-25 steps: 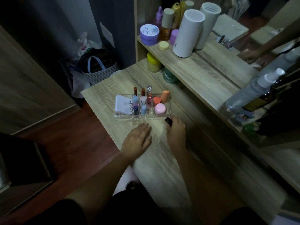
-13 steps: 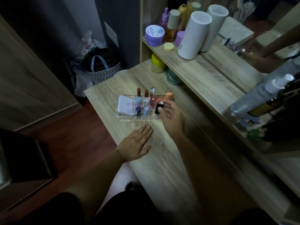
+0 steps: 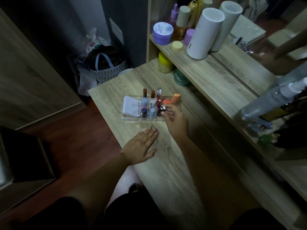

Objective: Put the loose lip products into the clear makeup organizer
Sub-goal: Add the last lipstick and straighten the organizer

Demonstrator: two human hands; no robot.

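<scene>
The clear makeup organizer [image 3: 132, 118] sits on the wooden desk. It holds a white compact [image 3: 131, 106], several upright lip tubes [image 3: 152, 107] and an orange sponge [image 3: 175, 98]. My right hand [image 3: 176, 121] hovers over the organizer's right part, its fingertips pinching a small dark lip product with a silvery top [image 3: 162, 109] above a front compartment. My left hand [image 3: 140, 145] lies flat on the desk just in front of the organizer, fingers spread, holding nothing.
A raised shelf [image 3: 207, 72] runs along the right with a tall white cylinder [image 3: 203, 33], a purple jar [image 3: 162, 33] and bottles. A yellow jar [image 3: 164, 63] and a green jar [image 3: 180, 78] stand under it. A spray bottle [image 3: 272, 98] lies at right. A bag [image 3: 106, 67] sits on the floor.
My right hand lifted the dark lip product off the desk and carried it forward and left over the organizer. My left hand stayed flat on the desk.
</scene>
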